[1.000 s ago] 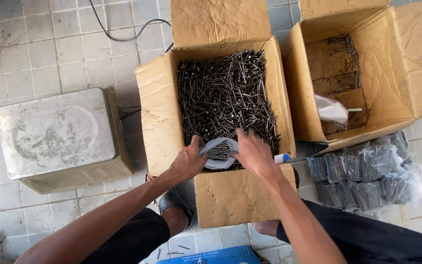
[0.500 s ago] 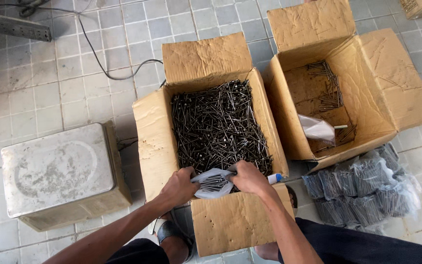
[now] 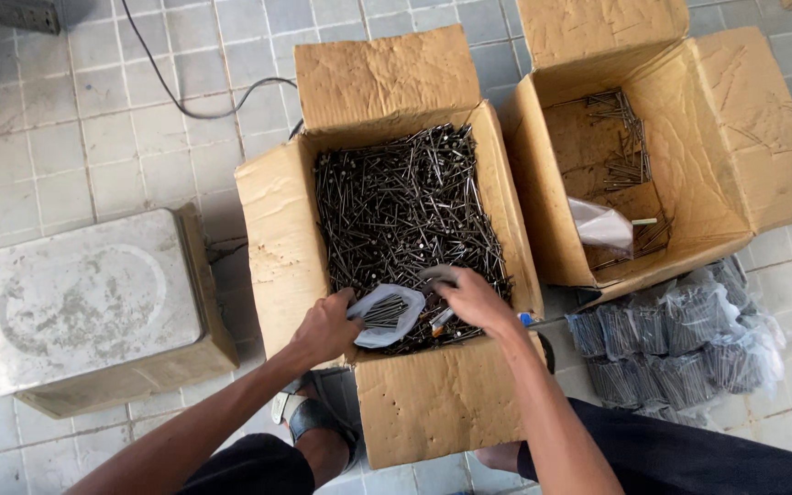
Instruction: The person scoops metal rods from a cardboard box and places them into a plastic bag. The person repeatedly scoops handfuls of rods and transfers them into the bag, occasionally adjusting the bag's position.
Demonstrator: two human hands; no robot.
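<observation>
**Small bag of nails held over the big box**

The small clear bag (image 3: 385, 313) sits at the near end of the big cardboard box (image 3: 272, 220), just above the pile of loose nails (image 3: 401, 202). Some nails already lie inside the bag. The bag's long side runs left to right, between the 2 hands.

The left hand (image 3: 323, 328) pinches the bag's left edge and holds it up. The right hand (image 3: 471, 298) is at the bag's right side, at the mouth. Its fingers are curled, and they look like they grip a few nails, but I cannot tell for sure. Both hands are right at the bag, so neither is nearer.

Both arms reach forward over the near wall of the box, palms down.

To the right stands a second box (image 3: 744, 137) with only a few nails. Filled bags (image 3: 671, 344) lie on the floor near it. A metal tin (image 3: 84, 302) stands to the left.
</observation>
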